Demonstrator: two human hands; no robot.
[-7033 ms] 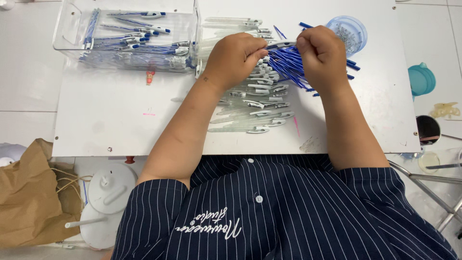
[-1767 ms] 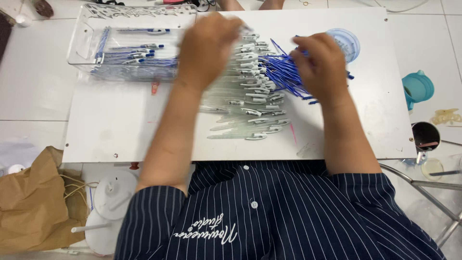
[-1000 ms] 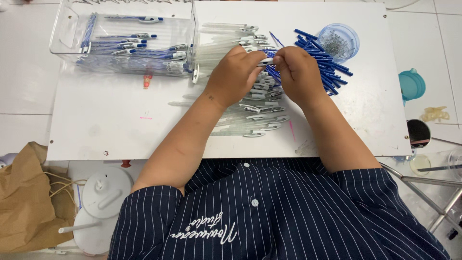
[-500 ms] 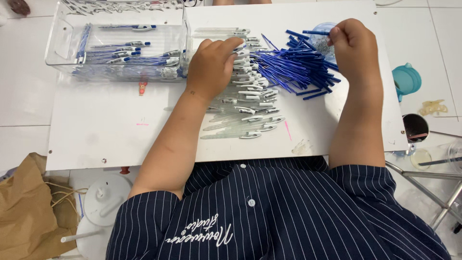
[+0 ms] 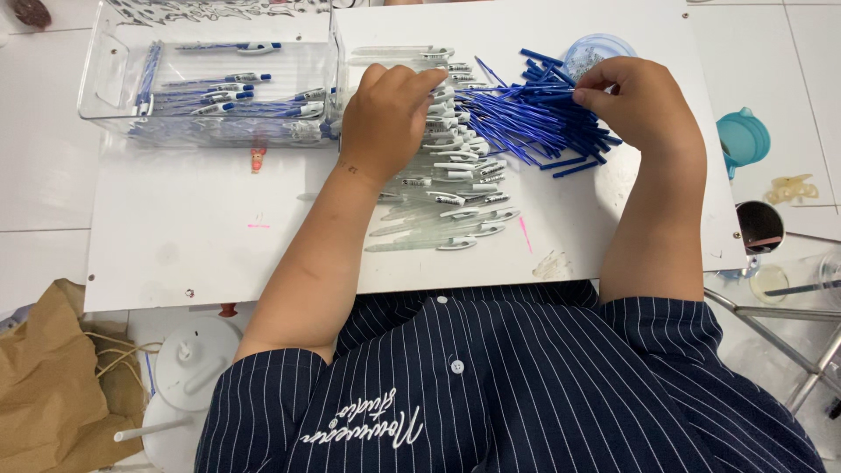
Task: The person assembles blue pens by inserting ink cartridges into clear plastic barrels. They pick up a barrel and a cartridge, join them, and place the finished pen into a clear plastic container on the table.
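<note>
My left hand (image 5: 385,114) lies on a row of clear pen barrels (image 5: 447,206) in the middle of the white board (image 5: 201,236). Its fingers curl around one barrel near the top of the row. A loose pile of blue refills (image 5: 526,123) lies fanned out to the right of the barrels. At that pile's upper right edge is my right hand (image 5: 644,101), thumb and fingers pinched on a refill, just below a small clear blue dish (image 5: 604,48).
A clear plastic bin (image 5: 114,79) with assembled blue and white pens stands at the board's back left. Off the board to the right are a teal lid (image 5: 743,140), a dark cup (image 5: 760,226) and metal legs (image 5: 788,342). A brown paper bag (image 5: 44,377) and a white container (image 5: 188,368) sit lower left.
My right hand has come down from the blue dish onto the refill pile. My left hand stays on the clear barrels, shifted slightly up the row.
</note>
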